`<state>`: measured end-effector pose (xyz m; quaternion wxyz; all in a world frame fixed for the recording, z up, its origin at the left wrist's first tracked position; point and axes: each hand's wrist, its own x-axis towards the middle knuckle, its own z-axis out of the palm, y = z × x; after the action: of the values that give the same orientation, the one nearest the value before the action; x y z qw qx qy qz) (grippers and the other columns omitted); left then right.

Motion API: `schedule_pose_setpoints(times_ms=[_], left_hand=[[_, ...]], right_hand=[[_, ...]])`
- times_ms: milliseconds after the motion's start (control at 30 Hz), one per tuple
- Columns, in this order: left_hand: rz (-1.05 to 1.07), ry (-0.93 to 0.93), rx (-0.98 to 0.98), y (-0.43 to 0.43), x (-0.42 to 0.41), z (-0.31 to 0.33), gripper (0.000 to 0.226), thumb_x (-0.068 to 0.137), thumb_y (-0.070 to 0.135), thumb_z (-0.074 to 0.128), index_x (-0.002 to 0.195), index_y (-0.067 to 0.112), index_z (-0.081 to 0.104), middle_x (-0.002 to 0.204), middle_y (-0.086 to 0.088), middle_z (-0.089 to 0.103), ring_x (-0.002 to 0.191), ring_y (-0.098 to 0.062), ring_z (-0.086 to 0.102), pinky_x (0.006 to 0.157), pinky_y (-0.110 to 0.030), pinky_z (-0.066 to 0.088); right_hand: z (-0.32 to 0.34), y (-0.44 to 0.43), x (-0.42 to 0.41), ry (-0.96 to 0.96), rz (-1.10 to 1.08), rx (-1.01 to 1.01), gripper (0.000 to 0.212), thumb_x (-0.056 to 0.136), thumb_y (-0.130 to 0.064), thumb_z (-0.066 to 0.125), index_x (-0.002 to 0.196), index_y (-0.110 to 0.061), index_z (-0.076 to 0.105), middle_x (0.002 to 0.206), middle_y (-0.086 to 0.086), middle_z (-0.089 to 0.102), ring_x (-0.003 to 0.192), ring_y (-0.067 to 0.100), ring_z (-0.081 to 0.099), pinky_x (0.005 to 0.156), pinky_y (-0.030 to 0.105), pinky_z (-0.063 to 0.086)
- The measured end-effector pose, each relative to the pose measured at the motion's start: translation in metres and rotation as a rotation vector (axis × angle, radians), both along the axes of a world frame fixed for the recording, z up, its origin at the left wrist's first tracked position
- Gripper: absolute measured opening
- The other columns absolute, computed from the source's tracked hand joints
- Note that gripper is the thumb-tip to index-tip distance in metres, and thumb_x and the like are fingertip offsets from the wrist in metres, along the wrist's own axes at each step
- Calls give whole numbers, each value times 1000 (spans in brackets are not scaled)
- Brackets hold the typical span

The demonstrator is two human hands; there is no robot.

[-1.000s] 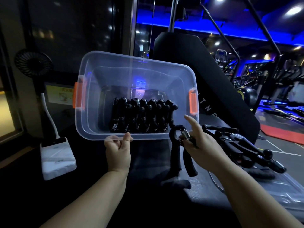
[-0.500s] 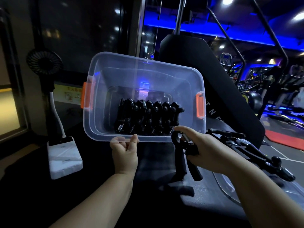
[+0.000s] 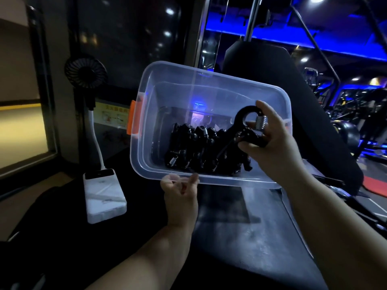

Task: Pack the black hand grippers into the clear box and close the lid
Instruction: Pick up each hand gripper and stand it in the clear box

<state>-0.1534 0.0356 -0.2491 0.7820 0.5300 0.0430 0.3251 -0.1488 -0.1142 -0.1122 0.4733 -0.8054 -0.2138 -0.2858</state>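
A clear plastic box (image 3: 209,95) with an orange latch (image 3: 134,118) is tilted up with its opening facing me. My left hand (image 3: 181,195) grips its near rim from below. Several black hand grippers (image 3: 194,151) stand packed in a row along the bottom of the box. My right hand (image 3: 272,141) holds one more black hand gripper (image 3: 244,122) by its head and spring, inside the box opening above the right end of the row, handles pointing down into the box. The box lid cannot be made out clearly.
A small black fan (image 3: 85,75) on a white stalk rises from a white base block (image 3: 103,197) to the left of the box. A dark padded gym bench (image 3: 251,237) lies under my arms. Gym machines stand behind at the right.
My right hand lifted the gripper from below the box's front edge up into the box opening. The camera view shifted, so the box sits further right. My left hand kept its hold.
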Motion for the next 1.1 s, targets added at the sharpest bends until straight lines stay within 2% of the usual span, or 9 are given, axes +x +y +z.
schedule_pose_setpoints(times_ms=[67, 167, 233, 467, 567, 733, 900, 1000, 1100], left_hand=[[26, -10, 37, 0, 0, -1, 30, 87, 8, 63, 104, 2, 39, 88, -15, 67, 66, 7, 61, 64, -3, 42], [63, -9, 59, 1, -1, -2, 34, 87, 8, 65, 102, -11, 42, 83, -9, 61, 69, 12, 57, 69, -2, 39], [68, -21, 43, 2, -1, -1, 45, 81, 20, 68, 100, -14, 46, 85, -4, 58, 70, 10, 56, 69, -1, 37], [74, 21, 19, 3, -1, -1, 32, 83, 6, 68, 98, -12, 46, 78, -5, 59, 70, 7, 58, 69, -2, 38], [31, 10, -49, 3, -2, -1, 28, 84, 4, 67, 95, -4, 42, 79, -19, 63, 68, -6, 61, 67, -10, 44], [33, -4, -58, 1, -3, 0, 26, 83, -1, 65, 95, -6, 43, 82, -17, 60, 65, 2, 56, 64, -8, 43], [16, 20, -45, 3, -2, -3, 30, 83, 2, 67, 98, -8, 43, 85, -23, 61, 67, 0, 57, 64, -8, 43], [-34, -1, -84, 2, -2, -3, 29, 83, 0, 66, 96, -5, 40, 85, -21, 60, 71, -3, 59, 68, -10, 45], [-65, -40, -131, 2, 0, -4, 39, 79, 17, 72, 92, 0, 39, 82, -7, 62, 77, -10, 62, 73, -19, 49]], right_hand=[[1, 19, 16, 19, -19, 0, 85, 76, -7, 73, 126, -64, 35, 110, -8, 66, 87, 17, 69, 72, 30, 57], [2, 50, 36, 43, -89, -94, 83, 78, -12, 71, 138, -53, 31, 113, -9, 62, 73, 3, 62, 57, 9, 47], [-1, 69, 44, 83, -99, -183, 84, 80, -11, 69, 143, -47, 28, 115, -7, 56, 69, 5, 56, 50, 10, 41], [-22, 116, 71, 108, -124, -468, 85, 82, -17, 68, 150, -29, 19, 127, 9, 58, 114, 29, 53, 85, 27, 40], [-28, 127, 79, 123, -124, -546, 86, 84, -19, 68, 151, -25, 15, 129, 12, 53, 117, 29, 51, 87, 30, 40], [-29, 141, 95, 139, -142, -644, 89, 81, -16, 69, 150, -20, 13, 139, 16, 38, 117, 35, 51, 80, 30, 39], [-26, 152, 107, 118, -146, -784, 86, 76, -16, 72, 144, -16, 20, 125, 14, 40, 116, 33, 46, 83, 33, 40], [-25, 160, 116, 83, -209, -904, 89, 73, -28, 77, 143, -16, 23, 124, 13, 45, 119, 33, 42, 93, 38, 39], [-25, 164, 126, -10, -310, -1043, 96, 69, -48, 78, 143, -18, 25, 128, 12, 48, 122, 33, 39, 100, 42, 34]])
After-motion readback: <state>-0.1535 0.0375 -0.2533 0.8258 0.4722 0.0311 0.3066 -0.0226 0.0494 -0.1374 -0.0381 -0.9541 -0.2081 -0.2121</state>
